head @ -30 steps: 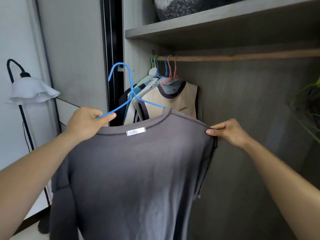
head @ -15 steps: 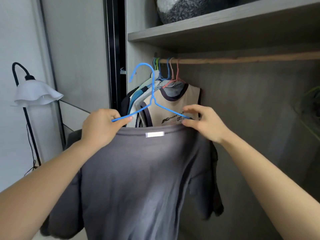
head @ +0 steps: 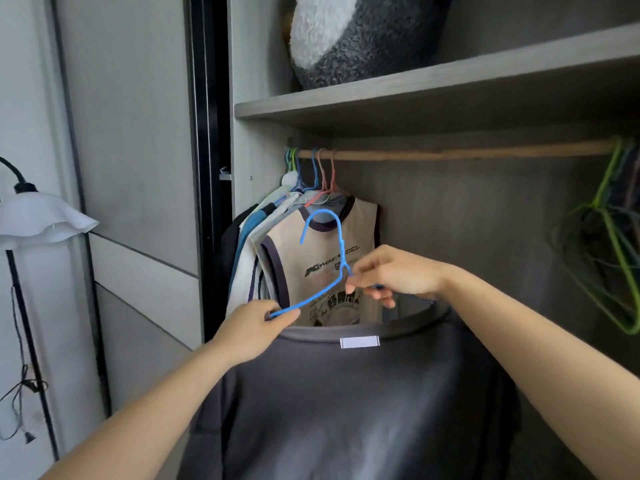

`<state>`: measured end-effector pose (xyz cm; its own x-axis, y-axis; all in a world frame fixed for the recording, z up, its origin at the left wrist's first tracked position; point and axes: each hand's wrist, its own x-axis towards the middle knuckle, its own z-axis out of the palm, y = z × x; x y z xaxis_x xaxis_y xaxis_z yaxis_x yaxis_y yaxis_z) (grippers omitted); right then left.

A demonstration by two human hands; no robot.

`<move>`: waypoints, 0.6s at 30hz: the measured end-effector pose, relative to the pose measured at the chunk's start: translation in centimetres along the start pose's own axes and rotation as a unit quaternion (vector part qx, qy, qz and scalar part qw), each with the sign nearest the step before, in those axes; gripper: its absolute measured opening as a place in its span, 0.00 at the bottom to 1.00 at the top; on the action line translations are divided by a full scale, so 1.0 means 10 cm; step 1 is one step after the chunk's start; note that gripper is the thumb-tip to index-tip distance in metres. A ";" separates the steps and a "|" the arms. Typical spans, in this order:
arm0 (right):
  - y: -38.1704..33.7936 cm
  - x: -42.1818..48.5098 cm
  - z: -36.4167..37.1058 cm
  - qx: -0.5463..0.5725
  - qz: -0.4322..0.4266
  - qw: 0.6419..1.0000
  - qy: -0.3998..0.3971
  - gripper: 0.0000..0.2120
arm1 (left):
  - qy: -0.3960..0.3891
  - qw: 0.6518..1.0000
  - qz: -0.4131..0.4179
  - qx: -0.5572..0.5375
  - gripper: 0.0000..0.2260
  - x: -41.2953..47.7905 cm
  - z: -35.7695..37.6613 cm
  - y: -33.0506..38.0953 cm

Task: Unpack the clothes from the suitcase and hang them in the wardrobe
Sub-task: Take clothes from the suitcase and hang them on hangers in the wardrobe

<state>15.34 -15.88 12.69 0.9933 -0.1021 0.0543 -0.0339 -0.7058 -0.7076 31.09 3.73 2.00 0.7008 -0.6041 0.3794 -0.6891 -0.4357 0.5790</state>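
A dark grey T-shirt (head: 346, 403) with a white neck label hangs in front of me on a blue wire hanger (head: 323, 292). My left hand (head: 252, 332) grips the hanger's left arm together with the shirt's shoulder. My right hand (head: 394, 277) pinches the hanger near its neck, just below the hook. The hook stands free, well below the wooden wardrobe rail (head: 450, 154). Most of the hanger's right arm is hidden behind my right hand and the collar.
Several garments hang at the rail's left end, a beige vest (head: 325, 251) in front. Spare green hangers (head: 609, 244) hang at the right end. A shelf (head: 415, 95) above carries a fluffy grey cushion (head: 349, 39). A white lamp (head: 38, 216) stands at the left.
My right hand left the shirt's right shoulder and came in to the hanger's neck. The shirt and hanger have shifted right and sit lower in view, as the camera tilted up.
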 end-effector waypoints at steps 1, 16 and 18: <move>-0.01 0.01 -0.09 -0.044 0.014 0.999 0.005 0.09 | -0.013 1.000 0.003 -0.001 0.23 0.06 0.08 0.05; -0.29 0.27 -1.02 -0.369 0.235 0.892 0.115 0.12 | 0.097 0.951 0.038 0.290 0.27 1.23 -0.23 0.56; -0.28 0.33 -1.13 -0.340 0.233 0.897 0.156 0.11 | 0.094 0.953 0.009 0.287 0.26 1.35 -0.29 0.50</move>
<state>17.47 -22.17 22.79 0.7780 -0.6137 0.1349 -0.6027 -0.7895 -0.1160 37.71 -4.68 12.09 0.6718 -0.5072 0.5398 -0.6501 -0.7531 0.1014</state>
